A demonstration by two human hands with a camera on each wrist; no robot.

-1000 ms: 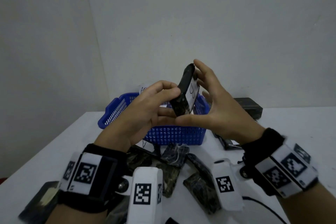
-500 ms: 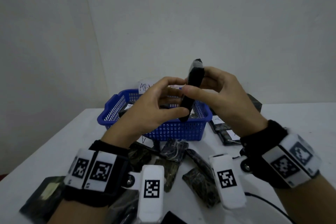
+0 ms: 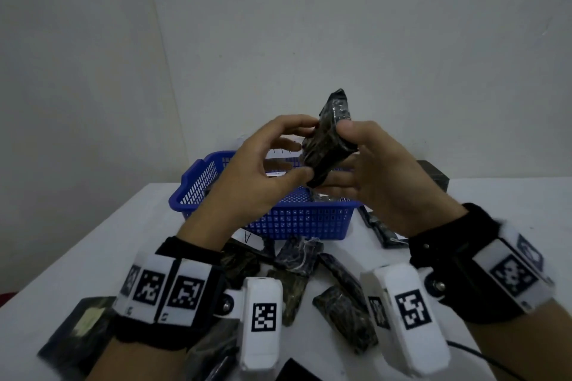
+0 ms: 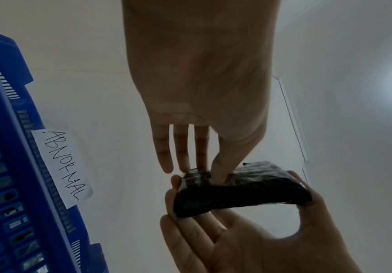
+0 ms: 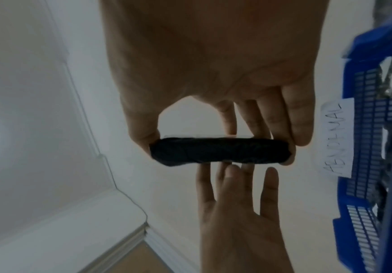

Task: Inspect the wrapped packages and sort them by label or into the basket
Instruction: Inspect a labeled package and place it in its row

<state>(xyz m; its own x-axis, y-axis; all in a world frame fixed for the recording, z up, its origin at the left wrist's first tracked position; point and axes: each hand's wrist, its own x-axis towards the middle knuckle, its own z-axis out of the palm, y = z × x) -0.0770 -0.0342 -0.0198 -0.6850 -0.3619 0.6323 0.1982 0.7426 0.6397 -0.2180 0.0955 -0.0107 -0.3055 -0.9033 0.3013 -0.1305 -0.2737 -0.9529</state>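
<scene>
I hold a black wrapped package (image 3: 328, 145) tilted on end above the blue basket (image 3: 297, 223). My right hand (image 3: 343, 155) grips it, thumb on the near face and fingers underneath. My left hand (image 3: 297, 161) pinches its lower end, thumb in front and fingertips behind. In the left wrist view the package (image 4: 241, 195) shows a dark edge and a shiny film face. In the right wrist view the package (image 5: 218, 151) lies edge-on between thumb and fingers. No label shows on the package. A paper label reading ABNORMAL (image 4: 61, 166) hangs on the basket's far rim.
Several dark wrapped packages (image 3: 343, 315) lie on the white table in front of the basket, more to its right (image 3: 383, 232) and some inside it. A paper marked A (image 3: 247, 237) lies by the basket. A flat package (image 3: 77, 328) is front left, a dark box (image 3: 433, 173) back right.
The package has been turned in my hands: its white-labelled face no longer shows and a dark side faces me. My right thumb has moved onto the near face.
</scene>
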